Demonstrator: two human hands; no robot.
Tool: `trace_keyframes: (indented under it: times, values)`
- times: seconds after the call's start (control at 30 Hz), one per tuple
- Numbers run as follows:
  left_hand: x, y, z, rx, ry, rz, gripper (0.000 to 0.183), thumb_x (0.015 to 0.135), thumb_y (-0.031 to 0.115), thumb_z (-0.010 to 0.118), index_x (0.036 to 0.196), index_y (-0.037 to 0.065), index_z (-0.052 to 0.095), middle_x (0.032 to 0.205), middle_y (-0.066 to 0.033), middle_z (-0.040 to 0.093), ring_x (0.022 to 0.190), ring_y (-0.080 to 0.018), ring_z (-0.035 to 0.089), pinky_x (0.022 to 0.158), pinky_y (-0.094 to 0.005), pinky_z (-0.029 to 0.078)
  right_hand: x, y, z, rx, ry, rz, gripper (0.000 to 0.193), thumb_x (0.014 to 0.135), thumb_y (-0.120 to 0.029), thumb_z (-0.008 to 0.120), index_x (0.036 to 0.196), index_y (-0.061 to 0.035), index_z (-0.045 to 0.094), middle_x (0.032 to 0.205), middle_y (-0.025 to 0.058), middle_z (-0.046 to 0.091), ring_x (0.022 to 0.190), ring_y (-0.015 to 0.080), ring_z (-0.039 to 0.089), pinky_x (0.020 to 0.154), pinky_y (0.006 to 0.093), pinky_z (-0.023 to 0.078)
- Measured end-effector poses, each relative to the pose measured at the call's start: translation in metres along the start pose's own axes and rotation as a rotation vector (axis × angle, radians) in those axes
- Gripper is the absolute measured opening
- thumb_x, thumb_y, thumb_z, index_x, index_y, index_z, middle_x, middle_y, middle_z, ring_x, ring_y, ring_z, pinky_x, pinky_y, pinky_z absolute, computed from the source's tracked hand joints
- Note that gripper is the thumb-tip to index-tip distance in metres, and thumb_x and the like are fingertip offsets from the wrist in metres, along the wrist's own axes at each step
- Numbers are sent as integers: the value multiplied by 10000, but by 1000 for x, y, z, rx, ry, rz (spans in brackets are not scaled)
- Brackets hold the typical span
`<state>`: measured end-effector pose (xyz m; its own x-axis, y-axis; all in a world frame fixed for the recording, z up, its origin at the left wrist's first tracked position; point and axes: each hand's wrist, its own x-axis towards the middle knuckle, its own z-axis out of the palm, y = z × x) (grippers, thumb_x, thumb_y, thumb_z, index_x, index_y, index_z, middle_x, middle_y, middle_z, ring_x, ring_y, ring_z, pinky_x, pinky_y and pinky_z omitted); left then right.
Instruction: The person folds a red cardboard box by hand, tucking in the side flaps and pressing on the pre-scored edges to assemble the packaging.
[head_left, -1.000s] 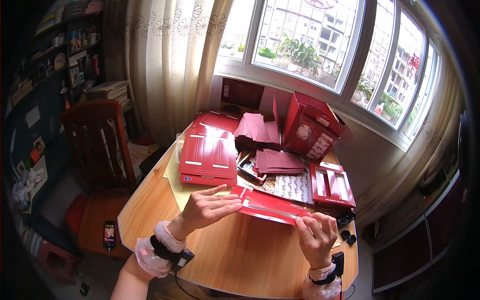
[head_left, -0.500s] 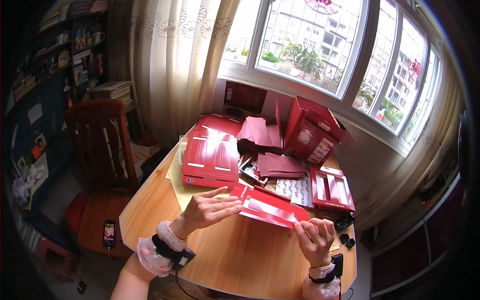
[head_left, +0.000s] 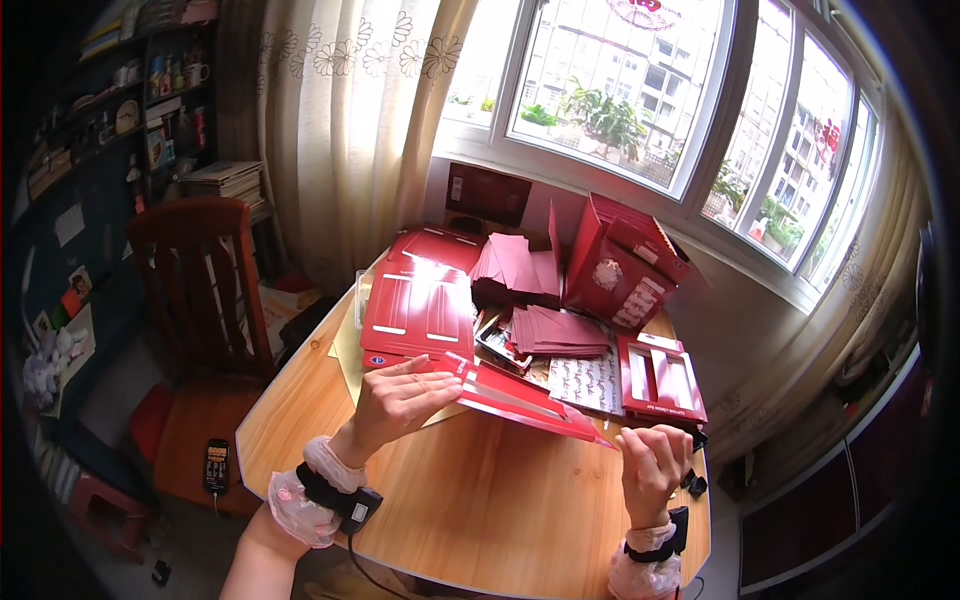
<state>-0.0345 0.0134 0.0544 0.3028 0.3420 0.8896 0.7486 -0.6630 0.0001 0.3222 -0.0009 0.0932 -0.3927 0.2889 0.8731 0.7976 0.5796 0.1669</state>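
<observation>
I hold a flat red cardboard box blank (head_left: 520, 397) with white slots over the wooden table (head_left: 480, 510). My left hand (head_left: 400, 400) grips its left end, fingers spread along the near edge. My right hand (head_left: 652, 465) pinches its right corner with the fingers curled. The blank tilts, its left end a little higher. Both wrists wear dark bands with pale cuffs.
A stack of red flat blanks (head_left: 420, 300) lies behind my left hand. Dark red envelopes (head_left: 555, 330), a patterned sheet (head_left: 585, 380), a red tray insert (head_left: 660, 378) and an open red box (head_left: 625, 265) crowd the far side. A wooden chair (head_left: 200, 300) stands left, a phone (head_left: 216, 465) on its seat.
The blank has shifted slightly toward me and rightward as both hands adjust their hold; my right hand has closed more tightly on the corner.
</observation>
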Motion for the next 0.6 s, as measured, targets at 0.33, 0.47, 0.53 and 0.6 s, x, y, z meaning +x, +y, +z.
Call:
trace_keyframes:
  times: [0.33,0.47,0.53,0.6]
  values:
    - [-1,18,4,-101,-89,107,189,882,176,734,1068,161,763,1036,-9,770,1020,-138,731,993,-360,562,-6,-26,25,142,-182,-77,278,748,-144,821,1010,-92,745,920,21,661,867,233,604,780,384,464]
    - [4,21,8,-142,-54,33,304,837,256,803,1114,145,749,1089,-36,758,1030,-173,729,953,-353,580,-7,-14,22,196,-155,31,184,770,-91,789,944,-79,730,860,30,655,820,231,602,737,371,459]
    - [8,18,9,-170,-4,-96,358,822,280,819,1134,127,738,1100,-49,754,1025,-196,730,940,-360,582,-5,-12,18,194,-99,90,170,779,-67,780,940,-72,723,850,39,653,794,242,599,708,377,466]
    - [6,17,9,-292,32,-317,517,822,311,827,1247,68,662,1163,-95,727,1069,-253,711,946,-387,569,-7,-12,18,221,-65,125,171,782,-58,783,942,-68,724,849,46,654,792,250,600,703,378,474]
